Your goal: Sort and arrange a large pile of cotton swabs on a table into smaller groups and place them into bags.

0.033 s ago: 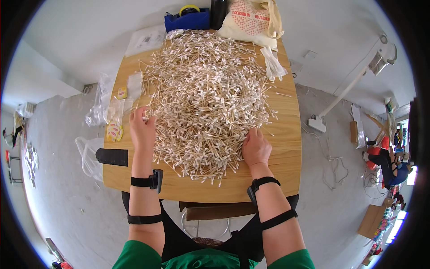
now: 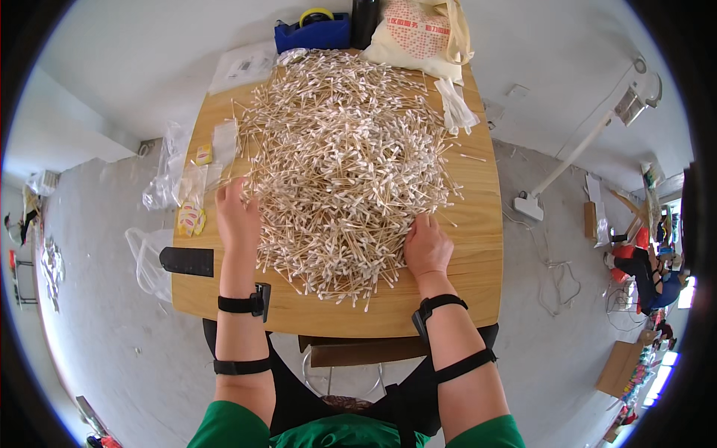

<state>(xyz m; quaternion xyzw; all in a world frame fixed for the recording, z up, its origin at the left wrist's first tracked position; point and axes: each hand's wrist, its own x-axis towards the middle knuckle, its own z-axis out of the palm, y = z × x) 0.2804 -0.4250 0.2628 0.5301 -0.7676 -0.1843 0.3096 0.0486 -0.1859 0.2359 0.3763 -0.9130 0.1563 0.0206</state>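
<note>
A large heap of cotton swabs [image 2: 351, 149] with pale wooden sticks and white tips covers the middle of a wooden table [image 2: 478, 254]. At the heap's left edge is my left hand [image 2: 237, 216], its fingers loosely bent and a gap between them and the thumb. No held thing shows there. My right hand [image 2: 428, 248] rests against the heap's lower right side with its fingers curled together. Its fingertips point into the swabs, and what they pinch, if anything, is hidden.
Small yellow packets [image 2: 191, 219] and clear plastic bags lie left of the heap, near a black flat strip [image 2: 187, 261] overhanging the edge. Behind stand a blue tape dispenser [image 2: 312, 33], a black bottle [image 2: 365, 22] and a cream cloth bag [image 2: 414, 37]. White plastic [image 2: 455, 108] lies far right.
My left fingers have shifted very slightly at the heap's edge. My right hand and the heap look the same.
</note>
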